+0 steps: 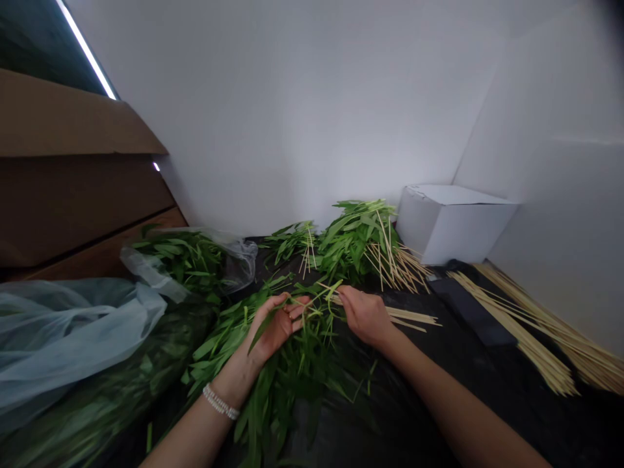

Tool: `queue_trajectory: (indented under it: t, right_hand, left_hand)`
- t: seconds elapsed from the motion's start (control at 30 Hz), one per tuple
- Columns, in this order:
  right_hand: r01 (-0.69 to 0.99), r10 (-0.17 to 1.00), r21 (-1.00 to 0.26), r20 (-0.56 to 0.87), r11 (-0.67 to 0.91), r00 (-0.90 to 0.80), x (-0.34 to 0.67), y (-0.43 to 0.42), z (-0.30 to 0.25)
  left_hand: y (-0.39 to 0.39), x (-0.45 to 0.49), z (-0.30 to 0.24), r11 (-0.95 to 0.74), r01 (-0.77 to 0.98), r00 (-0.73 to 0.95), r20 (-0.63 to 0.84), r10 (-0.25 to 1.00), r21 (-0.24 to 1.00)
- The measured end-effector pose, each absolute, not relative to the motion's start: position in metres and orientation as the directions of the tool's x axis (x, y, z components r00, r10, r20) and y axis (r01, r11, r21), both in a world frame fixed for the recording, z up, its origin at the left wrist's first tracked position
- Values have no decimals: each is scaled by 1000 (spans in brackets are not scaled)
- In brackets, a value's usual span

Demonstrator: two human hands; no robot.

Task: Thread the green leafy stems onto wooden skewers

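Observation:
My left hand (275, 325), palm turned up and a beaded bracelet at its wrist, has its fingers curled around a leafy green stem (312, 307) that looks like water spinach. My right hand (363, 315) is closed in a pinch just to the right. From its fingertips a thin bamboo skewer (325, 286) points left, crossing the stem. How far the skewer passes through the stem is too small to tell. Below both hands lies a loose pile of the same greens (277, 396). A few bare skewers (414, 317) lie beyond my right wrist.
Skewered greens (348, 237) are heaped against the back wall, beside a smaller bunch (290, 240). A white box (455, 224) stands back right. Long bundles of skewers (517, 335) lie at right. Plastic bags (73, 325) with greens and a cardboard box (73, 201) are at left.

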State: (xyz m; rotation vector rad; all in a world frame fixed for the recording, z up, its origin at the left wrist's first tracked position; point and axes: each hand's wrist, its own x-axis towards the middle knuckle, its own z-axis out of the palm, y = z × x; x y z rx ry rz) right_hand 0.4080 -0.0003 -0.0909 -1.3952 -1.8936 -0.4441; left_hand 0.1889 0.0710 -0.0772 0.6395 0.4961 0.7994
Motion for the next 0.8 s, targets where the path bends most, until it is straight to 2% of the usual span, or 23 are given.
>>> queue_trajectory:
  t: [0.13,0.37,0.47,0.57,0.67,0.8]
  right_hand:
    - [921,663,-144,734,363,-146,408,0,-91]
    - [900,565,-275,824,339,39,415,-1,-86]
    - [901,549,-266,835,343,38,417,0,-85]
    - [911,552,-217,833,351,-15,416,1,-88]
    - [924,559,-179,828,337,-43,414,1,-90]
    - [923,545,-185,838,338,-32,415,1,-88]
  left_hand:
    - [72,189,-75,540,-493,564,-222,796,682]
    - [67,193,-75,365,-348,530,-140,836,863]
    - [64,192,-75,308,-279,561,-106,821,910]
    - [61,191,-72,330,-253,679,-76,730,909]
    - [59,188,-70,431,-221,831,-62,552,875]
    - [55,183,-67,508,-208,928,4,373,836]
